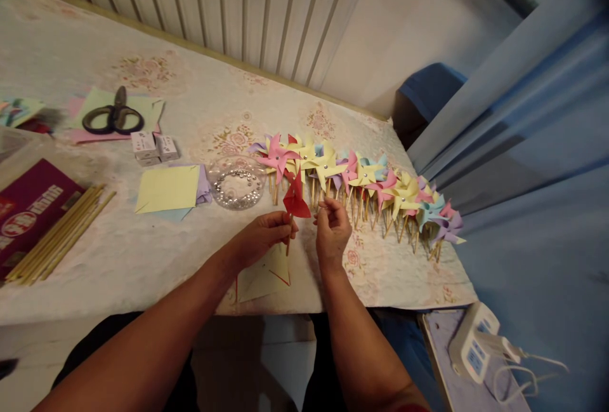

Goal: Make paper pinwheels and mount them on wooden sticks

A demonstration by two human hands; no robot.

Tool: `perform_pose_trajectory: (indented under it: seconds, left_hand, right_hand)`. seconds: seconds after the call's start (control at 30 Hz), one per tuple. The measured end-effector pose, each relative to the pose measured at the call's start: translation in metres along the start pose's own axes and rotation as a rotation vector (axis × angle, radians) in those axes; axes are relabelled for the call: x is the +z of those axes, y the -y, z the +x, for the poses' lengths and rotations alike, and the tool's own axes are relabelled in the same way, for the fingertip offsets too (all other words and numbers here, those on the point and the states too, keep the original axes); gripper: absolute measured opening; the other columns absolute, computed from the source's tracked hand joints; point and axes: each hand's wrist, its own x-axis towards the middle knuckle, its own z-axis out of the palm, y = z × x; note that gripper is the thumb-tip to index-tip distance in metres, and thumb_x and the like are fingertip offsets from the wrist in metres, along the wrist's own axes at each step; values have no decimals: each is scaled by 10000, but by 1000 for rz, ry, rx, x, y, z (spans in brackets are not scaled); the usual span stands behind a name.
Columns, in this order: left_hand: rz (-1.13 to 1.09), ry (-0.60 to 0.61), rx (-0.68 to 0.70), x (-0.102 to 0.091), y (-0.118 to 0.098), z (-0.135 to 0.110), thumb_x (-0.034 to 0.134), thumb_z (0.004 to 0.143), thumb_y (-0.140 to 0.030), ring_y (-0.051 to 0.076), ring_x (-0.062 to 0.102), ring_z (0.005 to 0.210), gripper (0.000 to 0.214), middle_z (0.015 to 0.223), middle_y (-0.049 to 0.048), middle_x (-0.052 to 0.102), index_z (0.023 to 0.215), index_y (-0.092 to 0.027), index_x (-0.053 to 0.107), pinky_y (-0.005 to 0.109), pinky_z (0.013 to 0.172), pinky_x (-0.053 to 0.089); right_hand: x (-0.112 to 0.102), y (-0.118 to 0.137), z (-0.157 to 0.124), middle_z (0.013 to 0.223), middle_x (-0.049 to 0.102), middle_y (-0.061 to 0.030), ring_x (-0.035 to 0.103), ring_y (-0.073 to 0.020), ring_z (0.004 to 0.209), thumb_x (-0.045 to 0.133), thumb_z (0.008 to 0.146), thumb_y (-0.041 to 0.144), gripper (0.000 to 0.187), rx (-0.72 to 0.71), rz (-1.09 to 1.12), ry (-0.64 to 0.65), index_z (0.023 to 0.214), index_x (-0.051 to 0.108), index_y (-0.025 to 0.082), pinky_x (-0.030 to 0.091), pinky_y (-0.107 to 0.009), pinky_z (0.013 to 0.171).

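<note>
My left hand (267, 235) pinches the thin stick of a red paper pinwheel (297, 201), which stands upright with its head above my fingers. Just to the right, my right hand (333, 229) is closed with thumb and fingertips together, apart from the red paper. Whatever it may hold is too small to make out. Under my left hand lies a pale paper sheet (259, 280) with red edging. Behind both hands, several finished pinwheels (366, 174) in pink, yellow, purple and blue lie in a long row, sticks towards me.
Left of the row sits a clear round dish (238, 185) of shiny pins. Yellow paper squares (167, 188), small white boxes (155, 146), scissors (114, 119) and a bundle of sticks (61, 234) lie farther left. A power strip (473, 342) is at the lower right.
</note>
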Motion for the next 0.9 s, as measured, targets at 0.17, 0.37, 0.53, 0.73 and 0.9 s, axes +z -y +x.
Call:
perform_pose_trajectory:
  seconds: [0.17, 0.37, 0.53, 0.73, 0.9]
  left_hand:
    - [31, -14, -11, -1, 2, 1, 709, 789, -334, 111, 480, 680, 195, 732, -15, 555, 775, -152, 640, 270, 667, 399]
    - [65, -81, -35, -1, 0, 2, 716, 774, -335, 113, 477, 678, 200, 739, -14, 556, 781, -149, 644, 266, 649, 381]
    - [79, -143, -69, -3, 3, 3, 737, 743, -369, 113, 485, 670, 247, 746, -8, 571, 789, -147, 640, 267, 641, 372]
    - [84, -186, -87, 0, -1, 3, 737, 702, -387, 113, 464, 624, 275, 683, -18, 545, 753, -151, 607, 267, 608, 366]
    - [127, -133, -98, 1, -2, 3, 713, 717, -378, 112, 447, 603, 251, 648, -28, 529, 754, -155, 604, 264, 592, 366]
  right_hand:
    - [0, 0, 0, 983, 706, -50, 668, -172, 863, 606, 871, 296, 231, -19, 7, 23, 1073, 673, 208, 559, -329, 756]
    - [-5, 2, 4, 997, 708, -57, 648, -147, 754, 615, 856, 297, 300, -49, 5, 9, 1137, 657, 200, 565, -307, 691]
    - [-12, 11, 9, 1107, 682, -85, 651, -162, 855, 608, 880, 288, 325, -182, -4, 48, 1196, 632, 218, 567, -346, 800]
    - [-16, 19, 13, 1246, 630, -101, 591, -253, 1205, 698, 821, 256, 243, -373, -80, 172, 1061, 669, 237, 526, -437, 962]
    - [-14, 19, 12, 1213, 634, -83, 594, -248, 1194, 719, 812, 283, 179, -365, -187, 190, 979, 670, 244, 464, -495, 1064]
